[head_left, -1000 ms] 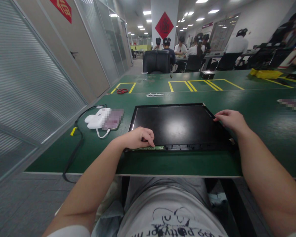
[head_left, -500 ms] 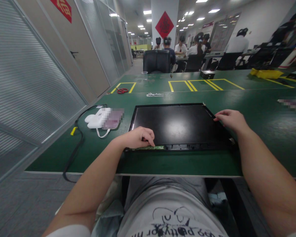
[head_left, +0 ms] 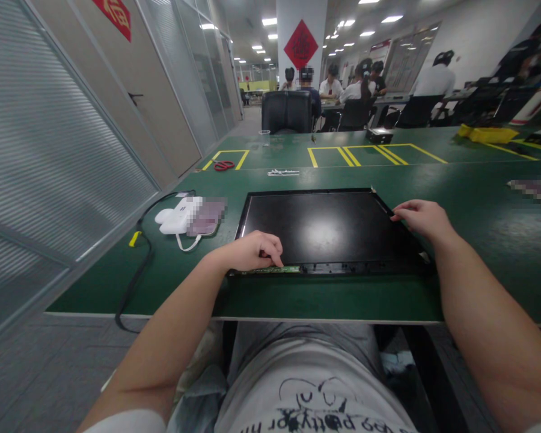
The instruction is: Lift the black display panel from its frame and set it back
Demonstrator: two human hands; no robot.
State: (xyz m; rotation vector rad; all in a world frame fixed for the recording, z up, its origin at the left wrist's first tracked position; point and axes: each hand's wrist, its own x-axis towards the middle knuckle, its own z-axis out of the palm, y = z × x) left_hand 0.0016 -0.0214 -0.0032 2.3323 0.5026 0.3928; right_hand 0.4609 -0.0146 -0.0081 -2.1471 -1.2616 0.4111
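A flat black display panel lies face up in a black frame on the green table. Along its near edge, at the left, runs a narrow green circuit board, partly covered by my left hand. The fingers of that hand are curled, and a fingertip touches the strip where board and screen meet. Whether something small is pinched there is hidden. My right hand pinches the panel's right edge between thumb and fingers. A small pale tab shows at the near right corner.
Left of the panel lie a white device, a phone and a black cable. Farther back are red-handled scissors, small white strips, a clear cup and a black box. Several people sit beyond.
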